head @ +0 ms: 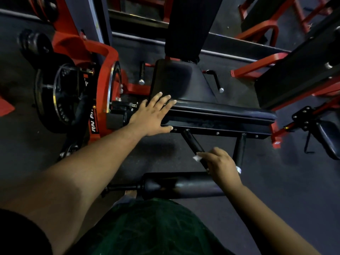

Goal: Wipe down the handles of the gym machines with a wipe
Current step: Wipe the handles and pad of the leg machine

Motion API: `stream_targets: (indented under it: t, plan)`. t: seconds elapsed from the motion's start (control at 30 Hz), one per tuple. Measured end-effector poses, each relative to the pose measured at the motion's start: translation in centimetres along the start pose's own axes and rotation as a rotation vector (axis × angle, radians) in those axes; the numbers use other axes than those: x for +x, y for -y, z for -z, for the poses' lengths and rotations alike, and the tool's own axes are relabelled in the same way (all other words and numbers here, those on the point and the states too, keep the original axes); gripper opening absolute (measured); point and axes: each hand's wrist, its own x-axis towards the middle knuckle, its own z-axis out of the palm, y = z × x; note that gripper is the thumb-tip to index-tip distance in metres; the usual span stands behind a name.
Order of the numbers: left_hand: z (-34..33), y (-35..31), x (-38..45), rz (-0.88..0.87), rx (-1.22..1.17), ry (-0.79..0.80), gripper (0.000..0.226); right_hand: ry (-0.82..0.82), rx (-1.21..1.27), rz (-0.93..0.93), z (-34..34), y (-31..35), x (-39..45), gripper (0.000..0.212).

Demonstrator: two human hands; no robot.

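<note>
Head view: braced with left hand (153,115) flat, fingers straight, on seat pad (211,107). Gripped wipe (197,158) around left-of-two black handle (194,146) with curled right hand (220,165). Best wrapped fully, dragged lengthwise, firm pressure.

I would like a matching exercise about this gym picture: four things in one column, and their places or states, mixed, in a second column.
1. left hand
2. right hand
3. wipe
4. weight plates

a. white, pinched against a black bar
b. loaded on the red machine, at the left
c. flat on the edge of the black seat pad
d. grips the bar below the seat

Pairs: 1-c, 2-d, 3-a, 4-b
</note>
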Motion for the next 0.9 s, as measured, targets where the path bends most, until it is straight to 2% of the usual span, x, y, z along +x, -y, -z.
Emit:
stream_targets:
  t: [0.07, 0.13, 0.23, 0.3, 0.6, 0.77, 0.9]
  plan:
    - [0.1, -0.2, -0.1, 0.001, 0.016, 0.007, 0.104, -0.029, 0.03, -0.055, 0.1, 0.4, 0.6, 0.036]
    - [0.2, -0.3, 0.0, 0.001, 0.021, 0.01, 0.103, -0.077, 0.01, -0.099, -0.5, 1.2, 3.4, 0.04]
    - [0.3, -0.2, -0.1, 0.004, 0.007, 0.015, 0.103, -0.095, -0.029, -0.15, -2.1, 2.8, 8.2, 0.02]
    - [0.4, 0.0, -0.1, 0.002, -0.007, 0.023, 0.103, -0.067, -0.037, -0.148, -2.6, 3.3, 9.6, 0.014]
    - [0.2, 0.1, 0.0, -0.004, -0.031, 0.034, 0.103, 0.025, 0.019, -0.047, 0.5, -0.6, 0.9, 0.023]
    - [0.4, 0.0, 0.0, -0.003, -0.01, 0.036, 0.103, -0.031, -0.091, -0.083, -2.3, 2.2, 6.1, 0.03]
    - [0.3, 0.1, 0.0, 0.001, -0.021, 0.046, 0.102, -0.018, -0.038, -0.118, -2.7, 3.0, 8.5, 0.029]
